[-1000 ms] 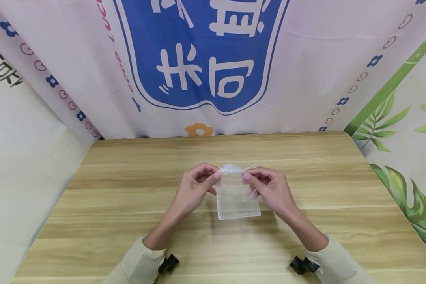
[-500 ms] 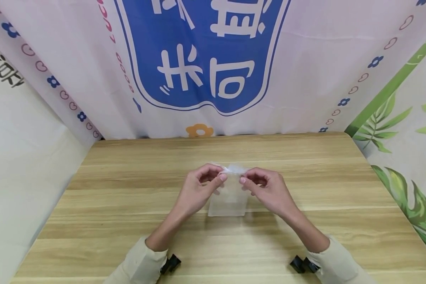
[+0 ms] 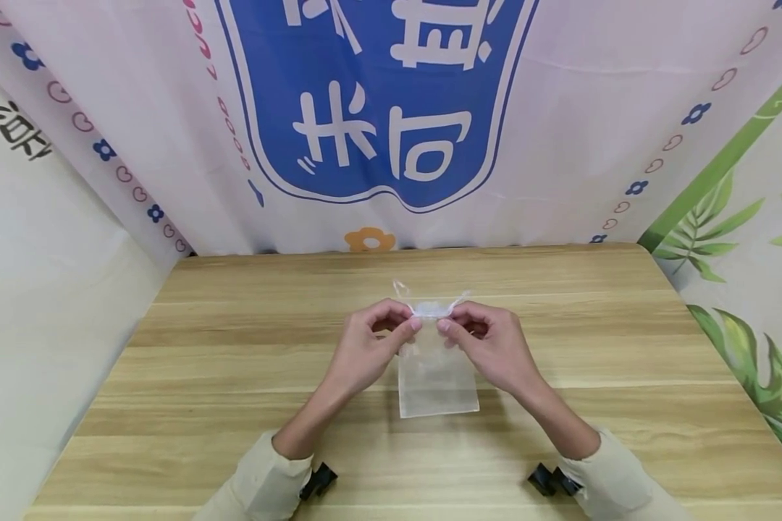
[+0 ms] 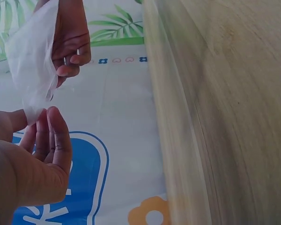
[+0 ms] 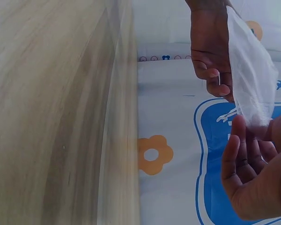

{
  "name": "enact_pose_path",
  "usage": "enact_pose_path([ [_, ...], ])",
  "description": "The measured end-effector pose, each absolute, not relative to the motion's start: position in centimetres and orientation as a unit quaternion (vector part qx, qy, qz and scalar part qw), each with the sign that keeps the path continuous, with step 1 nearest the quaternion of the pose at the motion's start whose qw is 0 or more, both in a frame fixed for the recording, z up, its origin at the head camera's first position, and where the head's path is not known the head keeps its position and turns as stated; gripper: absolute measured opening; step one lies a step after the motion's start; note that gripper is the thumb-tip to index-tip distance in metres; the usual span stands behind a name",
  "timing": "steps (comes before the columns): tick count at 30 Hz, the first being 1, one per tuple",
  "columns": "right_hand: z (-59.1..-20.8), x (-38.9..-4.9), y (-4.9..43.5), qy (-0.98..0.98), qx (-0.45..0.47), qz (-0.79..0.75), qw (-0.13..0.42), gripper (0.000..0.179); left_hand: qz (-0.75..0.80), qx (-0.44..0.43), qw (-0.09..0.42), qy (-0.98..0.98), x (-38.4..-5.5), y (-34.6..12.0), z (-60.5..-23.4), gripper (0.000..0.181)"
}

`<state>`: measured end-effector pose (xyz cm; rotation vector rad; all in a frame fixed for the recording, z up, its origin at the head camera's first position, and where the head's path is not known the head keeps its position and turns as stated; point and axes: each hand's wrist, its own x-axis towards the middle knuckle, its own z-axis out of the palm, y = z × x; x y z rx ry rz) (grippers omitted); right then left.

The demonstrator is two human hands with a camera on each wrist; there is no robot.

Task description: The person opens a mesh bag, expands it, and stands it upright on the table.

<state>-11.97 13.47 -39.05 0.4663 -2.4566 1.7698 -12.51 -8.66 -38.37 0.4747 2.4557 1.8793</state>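
A translucent white drawstring pouch (image 3: pixel 438 387) hangs between my two hands over the table, its bottom edge toward me. My left hand (image 3: pixel 367 347) pinches the left side of its top between thumb and fingers. At the opposite top corner my right hand (image 3: pixel 499 349) pinches it the same way. Just above the grip, the mouth (image 3: pixel 432 310) looks narrowed and ruffled. Thin clear cord ends (image 3: pixel 400 289) stick up beyond both hands. In the left wrist view the pouch (image 4: pixel 35 51) stretches from fingertips to the other hand. The right wrist view shows its sheer cloth (image 5: pixel 250 70) lit from behind.
A wood-grain table (image 3: pixel 247 376) lies under both hands. Behind it hangs a white cloth with a blue printed badge (image 3: pixel 378 108). Leaf-patterned cloth (image 3: pixel 749 347) borders the right side, and a pale sheet (image 3: pixel 52 289) the left. Black camera mounts (image 3: pixel 318 481) sit at the cuffs.
The pouch's bottom swung left, then back to the right and lower. Its top has become more gathered, and the cord ends now stand up clearly. The left hand shifted slightly right.
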Motion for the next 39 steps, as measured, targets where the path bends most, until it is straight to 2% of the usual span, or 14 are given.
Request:
enact_pose_path([
  [28,-39.11,-12.22,13.92,-0.772,0.117,0.622,0.053,0.011,0.644,0.111,0.011,0.757,-12.75,-8.7,-38.56,0.009],
  [39,-39.1,-12.47,14.09,-0.768,0.101,0.631,0.04,0.014,0.643,0.112,0.008,0.757,-12.75,-8.85,-38.39,0.01],
])
